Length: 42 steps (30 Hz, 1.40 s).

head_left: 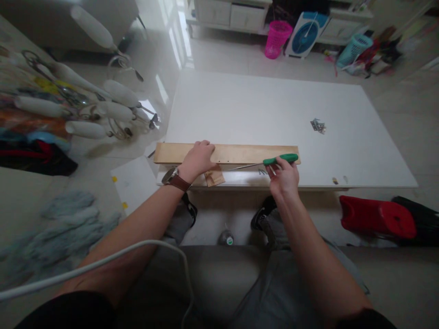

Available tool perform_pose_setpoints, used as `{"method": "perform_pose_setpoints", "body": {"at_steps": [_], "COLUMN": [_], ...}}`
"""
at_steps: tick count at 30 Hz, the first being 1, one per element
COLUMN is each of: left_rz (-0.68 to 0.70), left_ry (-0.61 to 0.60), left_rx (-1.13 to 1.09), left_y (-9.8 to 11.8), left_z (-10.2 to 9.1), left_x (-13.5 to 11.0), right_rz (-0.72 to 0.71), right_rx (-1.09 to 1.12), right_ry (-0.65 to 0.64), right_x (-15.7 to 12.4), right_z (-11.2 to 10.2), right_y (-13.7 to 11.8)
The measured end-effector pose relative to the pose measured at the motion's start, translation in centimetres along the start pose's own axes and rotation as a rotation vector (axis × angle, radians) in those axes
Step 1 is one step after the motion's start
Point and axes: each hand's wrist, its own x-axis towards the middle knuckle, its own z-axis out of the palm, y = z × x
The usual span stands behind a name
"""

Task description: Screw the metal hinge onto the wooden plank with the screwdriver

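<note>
A long, pale wooden board [255,153] lies along the near side of a white panel [267,109], with small dark holes at its near edge. My left hand [199,159] is closed over the board, fingers across its top. Under that wrist is a small brown wooden piece [215,177] with marks on it. My right hand [285,177] grips a screwdriver [281,159] by its green handle. The metal shaft points left towards the small piece; whether the tip touches anything is unclear. Several screws [263,172] lie between the shaft and the panel's near edge.
Small metal hardware [318,125] is piled at the panel's right. A white cable [137,246] crosses my left forearm. A lamp with several white shades [118,93] stands at left. On the floor are a red stool-like object [377,217], a pink basket [277,40] and a blue fan [305,35].
</note>
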Motion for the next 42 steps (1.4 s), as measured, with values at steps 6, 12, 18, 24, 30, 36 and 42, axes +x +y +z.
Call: {"method": "perform_pose_setpoints", "body": {"at_steps": [6,12,18,24,30,36,42], "left_rz": [0.011,0.119,0.200,0.179,0.123,0.085,0.049], "left_ry": [0.047,0.081,0.067,-0.005,-0.046,-0.062,-0.061], "left_rx": [0.005,-0.106,-0.104,-0.025,0.067,0.105,0.119], "left_y": [0.4,1.5,2.3,2.8,4.1,4.7,5.0], "left_z": [0.5,1.1,2.3,1.5,0.2,0.1,-0.2], "left_x": [-0.3,-0.3,-0.1,-0.4,-1.2,-1.4,-1.8], "right_rz": [-0.007,-0.016,-0.176,-0.367,-0.530,-0.657,-0.571], "right_rx": [0.023,0.038,0.061,0.034,-0.038,-0.148,-0.171], "right_ry": [-0.009,0.013,-0.003,-0.053,-0.097,-0.171,-0.284], "right_x": [0.1,1.2,2.4,2.7,2.3,1.6,-1.0], "right_z": [0.0,0.3,1.6,3.1,3.8,3.9,4.9], "right_y": [-0.6,-1.5,-2.1,-1.6,-0.5,-0.2,-0.7]}}
